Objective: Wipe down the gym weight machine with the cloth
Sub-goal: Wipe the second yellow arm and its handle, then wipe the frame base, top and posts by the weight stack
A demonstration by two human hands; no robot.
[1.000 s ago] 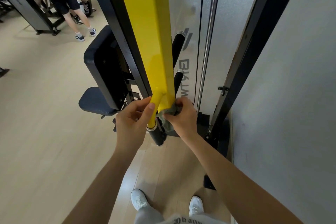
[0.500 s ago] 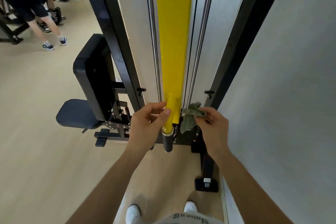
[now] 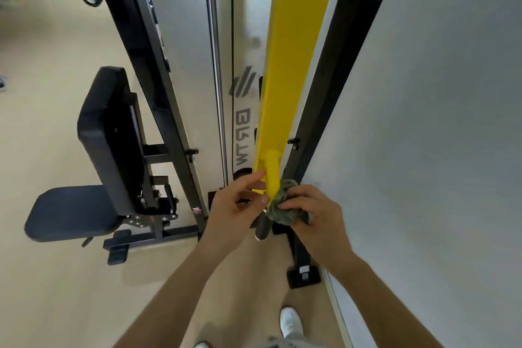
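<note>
The right hand (image 3: 310, 216) is gripping a bunched grey-green cloth (image 3: 284, 206), fingers curled over it, and is pressing it against the right side of the yellow arm (image 3: 293, 79) of the weight machine, at the arm's near, lower end. The left hand (image 3: 236, 206) is curling round the left side of the same end, with the thumb and forefinger pinching the round yellow stub (image 3: 271, 175) where it is narrowing toward a black handle grip (image 3: 262, 227). The grip is poking out just below and between the two hands, its near tip hanging free above the floor (image 3: 56, 291).

The yellow arm is running from the hands up and away to the top edge of the view, tilting slightly to the right. Just right of it a black frame post (image 3: 347, 70) is standing close to the grey wall (image 3: 437, 121), so the cloth hand is working in a narrow gap between arm, post and wall. Left of the arm a pale panel (image 3: 183, 37) with a chrome guide rod (image 3: 214, 65) and printed lettering is lying behind it, bordered on its left by another black frame post (image 3: 141, 59).

Farther left the black padded backrest (image 3: 110, 138) and seat (image 3: 70, 212) are standing apart from the hands, with open pale floor spreading left and near. The machine's black foot (image 3: 303, 274) is resting on the floor beside the wall, just right of the person's white shoe (image 3: 291, 322).
</note>
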